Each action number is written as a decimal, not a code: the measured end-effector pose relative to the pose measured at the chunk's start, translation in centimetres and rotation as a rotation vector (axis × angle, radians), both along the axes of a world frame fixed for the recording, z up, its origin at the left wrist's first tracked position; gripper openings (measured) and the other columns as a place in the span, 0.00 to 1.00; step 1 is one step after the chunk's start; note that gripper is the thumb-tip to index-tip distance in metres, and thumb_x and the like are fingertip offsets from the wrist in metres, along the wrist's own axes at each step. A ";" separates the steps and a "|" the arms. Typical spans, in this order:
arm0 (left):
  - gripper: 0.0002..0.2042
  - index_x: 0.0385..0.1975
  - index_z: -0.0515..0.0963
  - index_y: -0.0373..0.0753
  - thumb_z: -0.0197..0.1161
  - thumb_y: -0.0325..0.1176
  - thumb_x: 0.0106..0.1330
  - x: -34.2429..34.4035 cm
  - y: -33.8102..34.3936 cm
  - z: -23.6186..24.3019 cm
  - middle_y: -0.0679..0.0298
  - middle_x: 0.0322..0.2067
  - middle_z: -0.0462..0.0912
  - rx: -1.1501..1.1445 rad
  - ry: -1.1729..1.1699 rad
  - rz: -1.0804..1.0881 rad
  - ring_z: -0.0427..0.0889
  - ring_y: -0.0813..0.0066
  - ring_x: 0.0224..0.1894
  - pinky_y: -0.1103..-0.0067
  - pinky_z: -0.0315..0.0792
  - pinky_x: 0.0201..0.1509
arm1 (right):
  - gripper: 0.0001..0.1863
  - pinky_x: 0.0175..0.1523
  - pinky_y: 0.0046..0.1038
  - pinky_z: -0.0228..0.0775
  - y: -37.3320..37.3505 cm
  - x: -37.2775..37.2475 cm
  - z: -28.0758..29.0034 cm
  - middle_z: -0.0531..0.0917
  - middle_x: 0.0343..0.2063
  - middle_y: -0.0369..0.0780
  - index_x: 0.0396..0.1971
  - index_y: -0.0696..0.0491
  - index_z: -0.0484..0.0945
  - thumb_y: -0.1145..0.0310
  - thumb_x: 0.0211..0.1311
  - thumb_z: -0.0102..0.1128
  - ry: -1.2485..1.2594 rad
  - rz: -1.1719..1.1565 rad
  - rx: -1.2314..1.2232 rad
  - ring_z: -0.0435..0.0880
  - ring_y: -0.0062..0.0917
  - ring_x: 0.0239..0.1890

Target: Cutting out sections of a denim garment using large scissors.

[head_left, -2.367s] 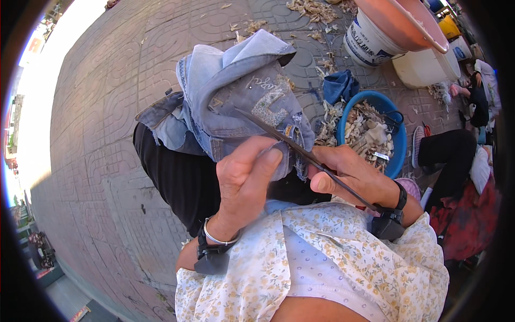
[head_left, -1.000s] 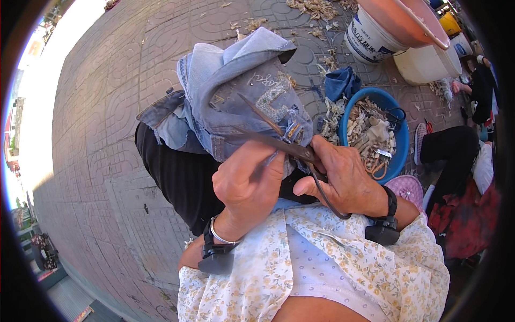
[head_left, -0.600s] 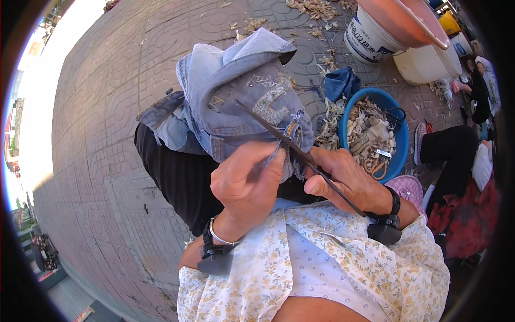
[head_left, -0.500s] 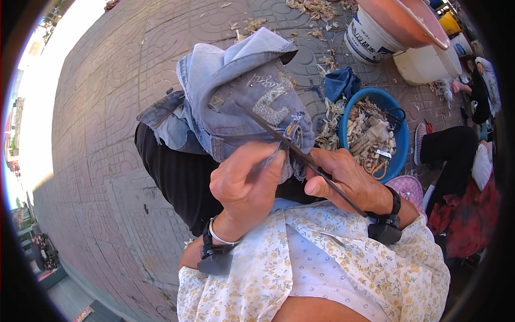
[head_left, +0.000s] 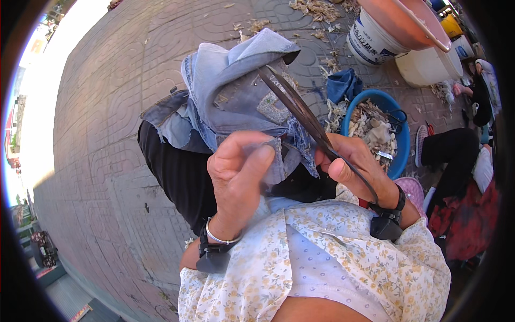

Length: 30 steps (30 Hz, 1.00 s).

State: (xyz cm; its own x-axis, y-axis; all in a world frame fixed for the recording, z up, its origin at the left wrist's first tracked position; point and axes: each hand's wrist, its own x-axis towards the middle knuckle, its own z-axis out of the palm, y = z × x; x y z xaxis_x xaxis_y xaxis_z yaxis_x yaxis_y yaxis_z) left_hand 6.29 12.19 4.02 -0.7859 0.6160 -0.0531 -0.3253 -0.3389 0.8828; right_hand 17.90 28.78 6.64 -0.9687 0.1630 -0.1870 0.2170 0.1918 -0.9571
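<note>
A faded blue denim garment (head_left: 220, 80) with frayed cut edges and a glittery patch lies bunched over my knees in black trousers (head_left: 171, 166). My left hand (head_left: 236, 174) pinches a small frayed denim piece (head_left: 276, 166) between thumb and fingers, at the near edge of the garment. In my right hand (head_left: 362, 163) is a pair of long dark scissors (head_left: 306, 118); their blades are slightly parted and point up and left, above the patch. The scissors' handles are partly hidden by my right hand.
To the right stands a blue basin (head_left: 403, 137) of pale scraps, with dark blue cloth (head_left: 343, 83) beside it. Beyond are a white bucket (head_left: 370, 40), an orange basin (head_left: 399, 24) and a whitish tub (head_left: 429, 67). Another person's leg (head_left: 450, 155) is at far right. Scraps litter the paving.
The scissors have swung more upright, and their blades have parted. My left hand has shifted slightly left and up, and the denim piece in its pinch shows more plainly.
</note>
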 end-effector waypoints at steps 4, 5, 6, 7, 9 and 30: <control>0.06 0.35 0.76 0.31 0.58 0.23 0.59 0.0 0.1 0.0 0.66 0.33 0.79 0.060 -0.049 -0.019 0.73 0.86 0.35 0.88 0.66 0.41 | 0.32 0.26 0.20 0.55 -0.1 0.1 0.4 0.68 0.19 0.32 0.28 0.58 0.71 0.37 0.57 0.48 0.035 -0.068 -0.144 0.63 0.16 0.23; 0.06 0.35 0.76 0.31 0.58 0.23 0.59 0.0 0.1 0.0 0.66 0.33 0.79 0.071 -0.055 -0.022 0.73 0.86 0.35 0.88 0.66 0.41 | 0.31 0.27 0.19 0.54 0.0 0.3 0.0 0.69 0.20 0.31 0.28 0.57 0.71 0.37 0.57 0.48 0.105 -0.189 -0.106 0.63 0.14 0.23; 0.06 0.35 0.76 0.31 0.58 0.23 0.59 0.0 0.1 0.1 0.66 0.33 0.79 0.073 -0.056 -0.024 0.73 0.86 0.35 0.88 0.66 0.41 | 0.31 0.27 0.18 0.54 0.1 0.5 -0.2 0.69 0.21 0.29 0.28 0.56 0.71 0.37 0.58 0.48 0.174 -0.311 -0.068 0.63 0.13 0.23; 0.06 0.35 0.76 0.31 0.58 0.23 0.59 0.0 0.0 0.0 0.66 0.32 0.79 0.069 -0.060 -0.027 0.73 0.85 0.34 0.88 0.66 0.40 | 0.25 0.27 0.16 0.56 0.0 0.3 0.7 0.70 0.21 0.29 0.28 0.55 0.72 0.44 0.57 0.56 0.217 -0.375 -0.067 0.65 0.12 0.23; 0.06 0.35 0.76 0.31 0.58 0.22 0.59 0.1 0.1 -0.3 0.66 0.32 0.78 0.066 -0.066 -0.033 0.73 0.85 0.34 0.87 0.66 0.40 | 0.22 0.28 0.15 0.58 -0.5 -0.3 1.5 0.72 0.22 0.30 0.28 0.55 0.72 0.49 0.56 0.60 0.228 -0.426 -0.087 0.67 0.11 0.24; 0.04 0.33 0.76 0.33 0.60 0.22 0.59 -0.5 -0.3 -0.7 0.70 0.30 0.76 0.027 -0.033 -0.106 0.70 0.89 0.31 0.91 0.63 0.33 | 0.08 0.31 0.14 0.66 -2.6 -4.0 1.7 0.76 0.23 0.32 0.31 0.56 0.72 0.78 0.49 0.59 0.112 -0.285 -0.232 0.73 0.10 0.26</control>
State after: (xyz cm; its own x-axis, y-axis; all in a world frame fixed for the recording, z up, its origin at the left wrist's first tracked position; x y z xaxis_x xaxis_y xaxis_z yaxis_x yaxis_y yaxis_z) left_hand 5.83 11.85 3.37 -0.7144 0.6972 -0.0601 -0.3895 -0.3249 0.8618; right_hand 13.94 26.18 8.32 -0.9072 0.3946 -0.1460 0.1217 -0.0859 -0.9888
